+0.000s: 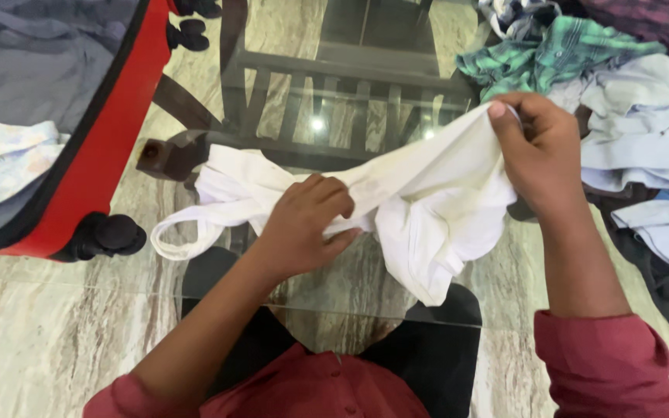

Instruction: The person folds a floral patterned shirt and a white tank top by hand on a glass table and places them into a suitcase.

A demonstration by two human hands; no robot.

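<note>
1. A glass table top carries the things; it is see-through, with its near edge running across just in front of the person, and the dark wooden frame and marble floor showing through it.
2. A white garment lies partly on the glass near the middle, its strap loop trailing left.
3. Left of the white garment, well apart from it, an open red suitcase rests with its black wheels towards the garment; folded clothes lie inside it.
4. Right of the white garment, just beside it, a heap of clothes lies on the glass: a green checked shirt at the far side, pale blue pieces and dark cloth nearer.
</note>
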